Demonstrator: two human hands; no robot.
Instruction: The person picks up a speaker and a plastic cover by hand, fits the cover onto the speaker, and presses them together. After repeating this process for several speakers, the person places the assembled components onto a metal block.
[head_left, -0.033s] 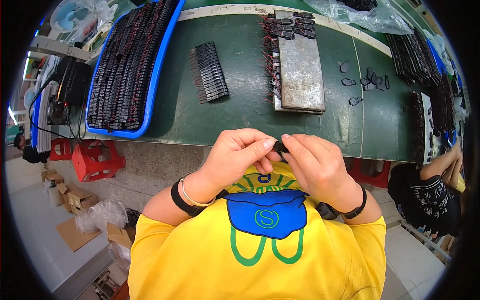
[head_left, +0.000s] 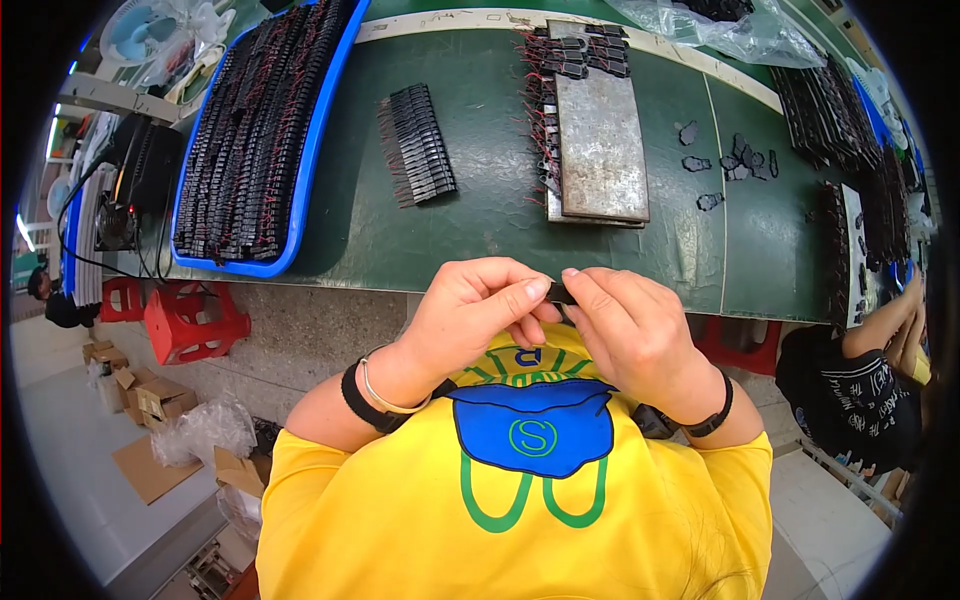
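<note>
Between my two hands, just off the table's near edge, is a small black plastic part [head_left: 560,293], mostly covered by fingers. My left hand [head_left: 490,300] pinches one end between thumb and forefinger. On the other end, the fingers of my right hand [head_left: 630,315] are closed. Ahead on the green table lies a slanted row of black parts with thin red wires [head_left: 422,145]. Right of it, a metal plate [head_left: 603,150] lies stacked on another, with more wired black parts along its left side and far end.
A blue tray [head_left: 300,225] packed with wired black parts stands at the left. Loose black pieces [head_left: 740,160] are scattered on the right of the green table [head_left: 480,235]. Red stools [head_left: 195,322] stand below the table. Another person [head_left: 850,395] works at the far right.
</note>
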